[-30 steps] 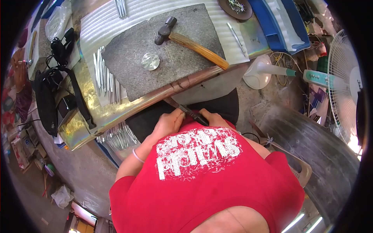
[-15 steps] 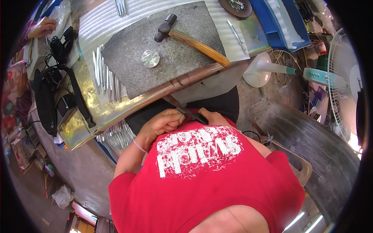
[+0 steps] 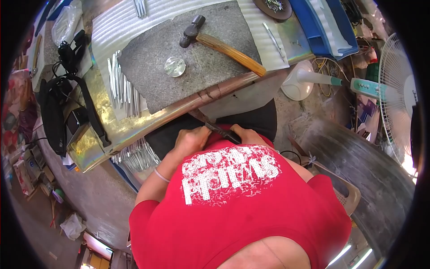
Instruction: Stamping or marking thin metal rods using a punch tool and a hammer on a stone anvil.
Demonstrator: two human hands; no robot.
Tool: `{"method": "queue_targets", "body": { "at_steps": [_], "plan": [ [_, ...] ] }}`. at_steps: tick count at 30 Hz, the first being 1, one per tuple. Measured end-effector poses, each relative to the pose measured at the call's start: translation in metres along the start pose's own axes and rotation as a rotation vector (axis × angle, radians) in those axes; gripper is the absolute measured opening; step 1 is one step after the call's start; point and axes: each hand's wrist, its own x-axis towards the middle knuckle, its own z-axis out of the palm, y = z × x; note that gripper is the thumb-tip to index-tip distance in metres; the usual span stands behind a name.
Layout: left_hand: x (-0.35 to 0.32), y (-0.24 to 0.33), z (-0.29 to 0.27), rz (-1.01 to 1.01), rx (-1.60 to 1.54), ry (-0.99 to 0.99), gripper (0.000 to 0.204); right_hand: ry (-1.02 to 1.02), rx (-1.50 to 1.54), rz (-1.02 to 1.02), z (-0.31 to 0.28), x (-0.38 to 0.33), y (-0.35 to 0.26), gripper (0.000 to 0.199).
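Note:
Low in front of my red shirt, below the bench's near edge, both hands are close together. My right hand (image 3: 244, 135) is closed around the black handle of a dark metal tool (image 3: 221, 131), perhaps pliers; its exact kind is unclear. The tool's narrow end points up and left toward my left hand (image 3: 191, 140), whose fingers are curled in at that end. What my left fingers hold, if anything, is hidden. On the bench, a ball-peen hammer (image 3: 228, 53) with a wooden handle lies across a grey stone slab (image 3: 148, 58). A clear round disc (image 3: 174, 67) rests beside it.
Thin silvery metal strips (image 3: 123, 89) lie left of the slab, more (image 3: 136, 154) below the bench edge. A black strap bag (image 3: 53, 116) sits on the left corner. A dish of small metal bits (image 3: 274, 6), blue tray (image 3: 324, 27) and fan (image 3: 398, 85) are right.
My left hand has turned so its back shows more, and its fingers are more hidden, still by the tool's end. Another person's hand at the upper left has gone from view.

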Motion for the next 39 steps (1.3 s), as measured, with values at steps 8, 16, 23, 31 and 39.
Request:
{"method": "queue_targets", "body": {
  "at_steps": [8, 16, 23, 31, 39],
  "plan": [
    [0.017, 0.009, -0.016, -0.525, -1.467, -0.433, 0.026, -0.114, 0.097, 0.044, -0.019, 0.0, -0.007, 0.052],
    [0.03, 0.029, -0.024, -0.476, -1.585, -0.35, 0.026, -0.33, 0.157, -0.181, -0.034, 0.016, 0.014, 0.057],
    [0.031, 0.034, -0.027, -0.518, -1.493, -0.266, 0.028, -0.287, 0.197, -0.228, -0.027, 0.02, 0.015, 0.054],
    [0.026, 0.022, 0.0, -0.177, -0.226, 0.106, 0.008, -0.067, 0.088, -0.011, -0.011, 0.018, 0.006, 0.053],
    [0.02, 0.002, -0.003, -0.098, -0.577, 0.05, 0.011, -0.045, 0.099, 0.04, -0.005, 0.011, -0.007, 0.053]
  ]
}}
